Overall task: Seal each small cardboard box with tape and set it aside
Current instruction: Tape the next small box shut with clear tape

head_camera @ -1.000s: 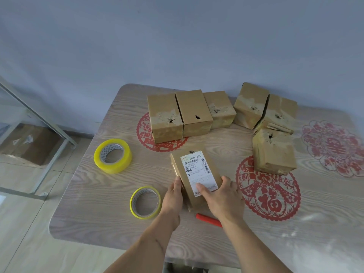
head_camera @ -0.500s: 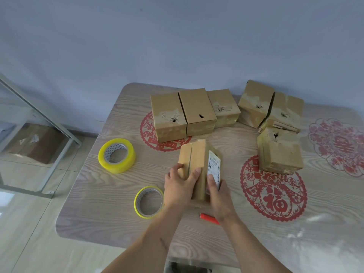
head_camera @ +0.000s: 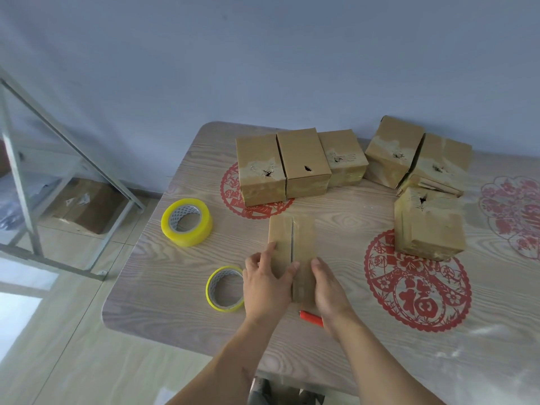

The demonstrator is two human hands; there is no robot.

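My left hand (head_camera: pixel 267 283) lies on top of a small cardboard box (head_camera: pixel 292 247), fingers spread and fairly straight, pressing the left flap beside the open seam that runs down its middle; the grip is apart, not curled round anything. My right hand (head_camera: pixel 328 287) rests flat against the box's right side near its closest end, fingers straight too. The box sits on the wood-grain tabletop (head_camera: pixel 175 287), seam facing up, close to the front edge. Just left of my left hand lies a thin yellow tape roll (head_camera: pixel 224 288), flat on its side, and farther back to the left a thicker yellow tape roll (head_camera: pixel 187 222). A red cutter (head_camera: pixel 311 318) peeks out between my wrists, partly hidden by the right one. Behind the box, three cardboard boxes (head_camera: pixel 301 163) stand side by side in a row, each with a torn hole on top. To the right, three more boxes (head_camera: pixel 429 223) are clustered together near a red paper-cut decoration (head_camera: pixel 418 293) on the tabletop
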